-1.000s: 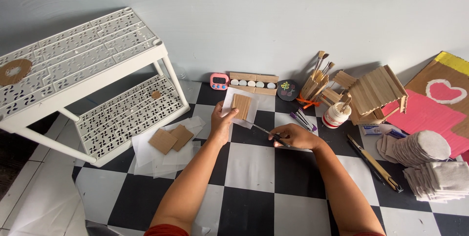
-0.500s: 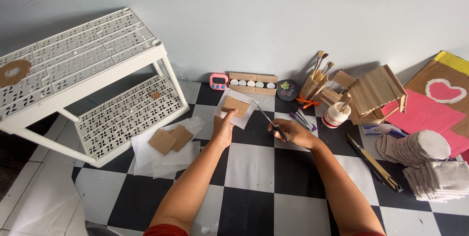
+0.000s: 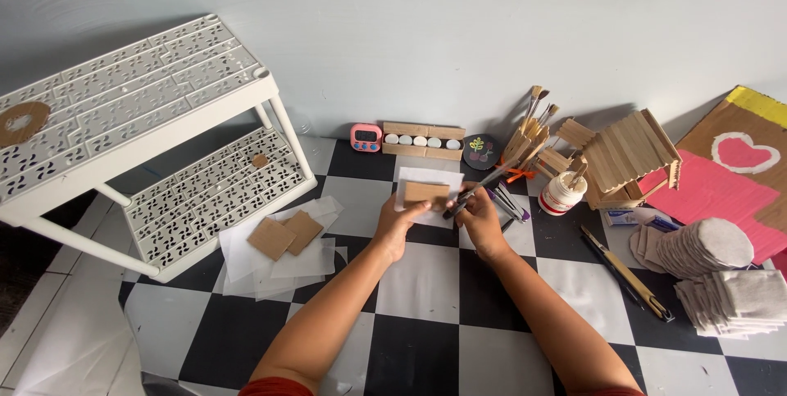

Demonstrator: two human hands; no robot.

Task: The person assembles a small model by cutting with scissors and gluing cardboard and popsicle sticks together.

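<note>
Cardboard piece (image 3: 426,193) pinched by left hand (image 3: 392,224) over white sheet (image 3: 432,176) | right hand (image 3: 478,214) grips black tool (image 3: 461,199) at its edge | step: working the piece; next needs steady hold

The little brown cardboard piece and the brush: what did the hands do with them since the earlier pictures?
The left hand turned the cardboard piece from upright to lying lengthwise over the white paper. The right hand swung the brush round, so it now slants up toward the wall and meets the cardboard's right end. The white rack, stick house and spare cardboard squares stayed put.
</note>
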